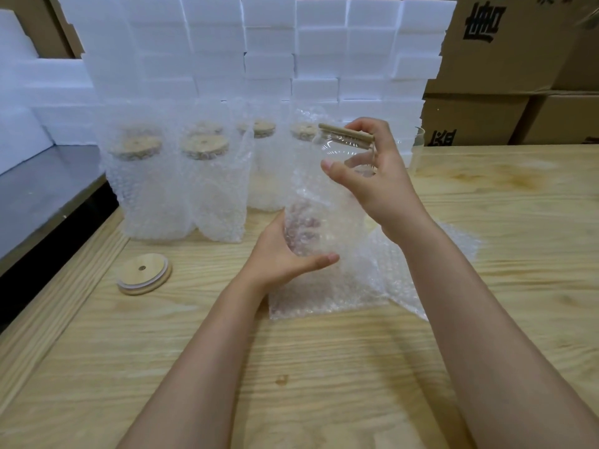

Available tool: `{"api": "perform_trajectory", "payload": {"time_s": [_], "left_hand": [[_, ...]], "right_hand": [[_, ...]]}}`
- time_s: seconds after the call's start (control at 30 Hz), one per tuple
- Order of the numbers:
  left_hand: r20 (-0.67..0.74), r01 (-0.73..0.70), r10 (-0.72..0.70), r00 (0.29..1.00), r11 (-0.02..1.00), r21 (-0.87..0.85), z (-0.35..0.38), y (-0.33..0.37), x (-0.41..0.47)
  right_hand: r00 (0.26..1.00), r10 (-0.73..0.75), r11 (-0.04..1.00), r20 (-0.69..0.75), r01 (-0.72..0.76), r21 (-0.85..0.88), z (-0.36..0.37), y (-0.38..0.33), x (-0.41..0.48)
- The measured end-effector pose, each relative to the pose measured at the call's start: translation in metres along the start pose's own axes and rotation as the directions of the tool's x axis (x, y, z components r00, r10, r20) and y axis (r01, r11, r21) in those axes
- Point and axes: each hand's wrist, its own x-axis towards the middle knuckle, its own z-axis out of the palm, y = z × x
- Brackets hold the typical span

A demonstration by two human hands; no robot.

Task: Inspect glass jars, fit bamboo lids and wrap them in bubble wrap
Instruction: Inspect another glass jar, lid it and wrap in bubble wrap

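Wooden table (324,367) backed by foam blocks (269,43) and cartons (505,59); wrapped jars (152,189) and loose lid (144,277) are set left; glass jar (343,150) is gripped mid-table by right hand (379,183), its bubble wrap (324,222) clasped by left hand (278,257).

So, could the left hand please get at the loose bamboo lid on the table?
Probably yes: the loose lid lies flat on bare table left of the left hand, nothing between. But that hand grips the bubble wrap around the jar, so it must release first.

- Light yellow wooden bench (486,222): streaky grain.
- Tan round bamboo lid (144,277): white ring.
- Clear bubble wrap sheet (340,296): dotted.
- White foam blocks (269,43).
- Brown cardboard boxes (518,69): black characters.
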Motion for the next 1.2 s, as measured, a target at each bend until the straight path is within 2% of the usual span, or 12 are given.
{"api": "perform_trajectory", "payload": {"time_s": [0.3,0.43,0.67,0.8,0.97,1.07,1.13,1.2], "left_hand": [[-0.090,-0.061,0.044,0.995,0.978,-0.200,-0.001,0.017,0.006],[-0.080,-0.073,0.055,0.995,0.967,-0.244,-0.005,0.021,0.007],[-0.011,-0.010,0.006,1.000,0.953,-0.303,-0.008,0.021,0.007],[-0.023,-0.001,-0.008,1.000,0.936,-0.353,-0.011,0.017,0.009],[-0.043,0.030,-0.052,0.998,0.911,-0.411,-0.013,0.015,0.007],[-0.037,0.034,-0.053,0.998,0.913,-0.407,-0.012,0.014,0.007],[-0.026,0.043,-0.059,0.998,0.913,-0.405,-0.013,0.012,0.006],[-0.018,0.070,-0.085,0.996,0.911,-0.407,-0.014,0.011,0.005]], "right_hand": [[0.986,0.028,0.997,0.163,-0.016,-0.072,0.014,-0.001,-0.006],[0.973,0.072,0.996,0.219,-0.057,-0.073,0.014,-0.002,-0.006],[0.932,0.112,0.987,0.344,-0.066,-0.144,0.007,-0.002,-0.006],[0.905,0.146,0.988,0.400,-0.117,-0.097,-0.010,-0.004,-0.005],[0.954,0.100,0.978,0.284,-0.146,0.148,-0.027,0.003,0.001],[0.979,0.005,0.992,0.202,-0.030,0.123,-0.023,0.007,-0.001],[0.999,-0.011,0.992,0.040,0.006,0.123,-0.018,0.007,0.000],[0.989,0.003,0.983,-0.151,0.025,0.184,-0.014,0.005,0.002]]}}
